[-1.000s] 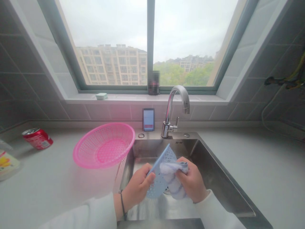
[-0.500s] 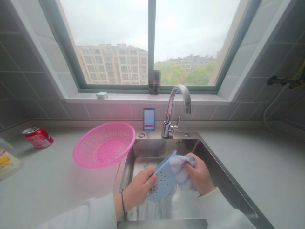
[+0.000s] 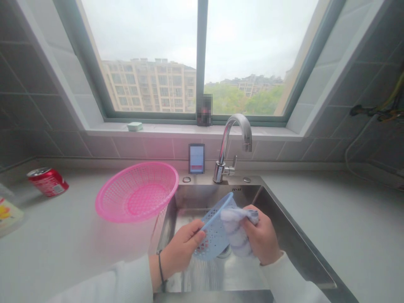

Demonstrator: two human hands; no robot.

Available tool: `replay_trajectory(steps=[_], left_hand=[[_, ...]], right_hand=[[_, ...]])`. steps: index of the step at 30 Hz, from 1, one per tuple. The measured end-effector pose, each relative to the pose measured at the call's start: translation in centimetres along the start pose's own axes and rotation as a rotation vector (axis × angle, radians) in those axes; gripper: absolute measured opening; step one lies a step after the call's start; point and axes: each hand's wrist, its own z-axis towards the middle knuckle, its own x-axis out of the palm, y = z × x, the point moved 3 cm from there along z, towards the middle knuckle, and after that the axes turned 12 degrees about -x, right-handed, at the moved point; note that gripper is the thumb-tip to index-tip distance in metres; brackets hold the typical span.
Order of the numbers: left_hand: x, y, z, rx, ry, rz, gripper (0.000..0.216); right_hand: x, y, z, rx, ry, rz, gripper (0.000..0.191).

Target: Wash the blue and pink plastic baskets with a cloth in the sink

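Observation:
Over the sink [image 3: 249,275], a light blue plastic basket [image 3: 216,237] with small holes is held tilted on its side. My left hand [image 3: 186,246] grips its rim on the left, thumb and fingers closed on the edge. Bunched in my right hand [image 3: 261,233] is a white and pale purple cloth [image 3: 236,229], which lies against the right side of the basket. The cloth covers part of the basket's wall, and the fingertips of my right hand are partly hidden behind it.
A pink basket [image 3: 105,210] stands left of the sink. The chrome faucet [image 3: 241,122] rises behind the basin, beside a phone-like screen [image 3: 196,158]. Farther left are a red can [image 3: 49,182] and a partly visible package [image 3: 9,212]. A pale green block [image 3: 135,126] sits on the windowsill.
The blue basket has turned a little, showing more of its inside opening. My right hand and the cloth have shifted slightly down along its side. My left hand keeps its grip.

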Motion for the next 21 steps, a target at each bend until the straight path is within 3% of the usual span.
replay_trajectory(steps=[2,4,9,11,17,19,21], left_hand=[[-0.1,-0.1,0.1,-0.001,-0.013,0.007,0.053],[-0.1,0.0,0.2,-0.006,0.001,0.006,0.053],[0.2,0.3,0.0,-0.017,0.05,-0.012,0.054],[0.3,0.3,0.0,-0.02,0.063,-0.021,0.054],[-0.2,-0.2,0.2,-0.013,-0.003,-0.039,0.054],[-0.3,-0.3,0.3,-0.012,-0.009,-0.048,0.054],[-0.2,-0.3,0.1,-0.02,0.006,-0.053,0.055]], right_hand=[[1.5,1.2,-0.5,-0.063,0.14,0.059,0.023],[1.4,1.0,-0.2,-0.052,0.16,0.026,0.024],[-3.4,-2.2,1.7,0.143,-0.175,-0.24,0.037],[-3.6,-2.0,1.6,0.156,-0.212,-0.254,0.035],[2.1,2.7,-0.7,-0.08,0.152,-0.005,0.018],[1.9,2.5,-0.3,-0.084,0.143,-0.033,0.02],[-0.1,0.7,0.6,-0.008,0.013,-0.127,0.029]])
